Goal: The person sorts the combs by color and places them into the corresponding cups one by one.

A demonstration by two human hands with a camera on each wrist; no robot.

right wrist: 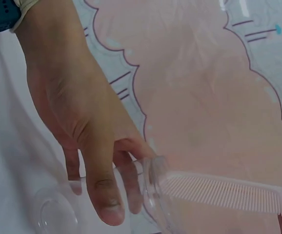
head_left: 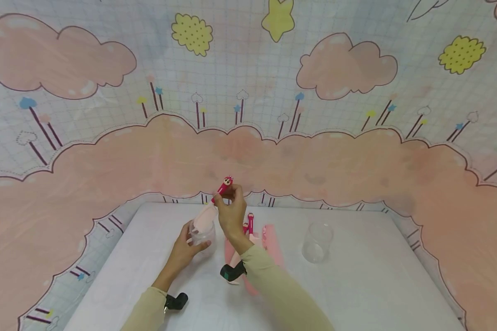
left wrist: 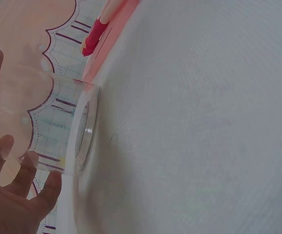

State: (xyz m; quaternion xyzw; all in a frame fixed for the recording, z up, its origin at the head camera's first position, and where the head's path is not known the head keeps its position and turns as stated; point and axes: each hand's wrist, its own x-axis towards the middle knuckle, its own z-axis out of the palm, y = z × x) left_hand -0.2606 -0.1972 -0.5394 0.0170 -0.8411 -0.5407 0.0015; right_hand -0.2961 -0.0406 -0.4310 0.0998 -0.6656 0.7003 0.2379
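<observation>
My left hand [head_left: 184,250] holds a clear plastic cup [head_left: 204,238] on the table, thumb on one side and fingers on the other. Above it, my right hand [head_left: 233,215] pinches a pale pink comb [head_left: 205,216] by its red handle, which ends in a cartoon head. The comb slants down, its toothed end inside the cup's mouth. In the right wrist view, the left hand [right wrist: 90,141] wraps the cup and the comb's teeth [right wrist: 224,192] show at the rim. The left wrist view has the cup's round base [left wrist: 88,131] near the tabletop.
More combs with red cartoon handles [head_left: 250,223] lie beneath the right forearm, by flat pink pieces [head_left: 273,243]. A second clear cup [head_left: 317,243] stands to the right on the white table [head_left: 377,276]. A patterned cloth [head_left: 273,161] hangs behind.
</observation>
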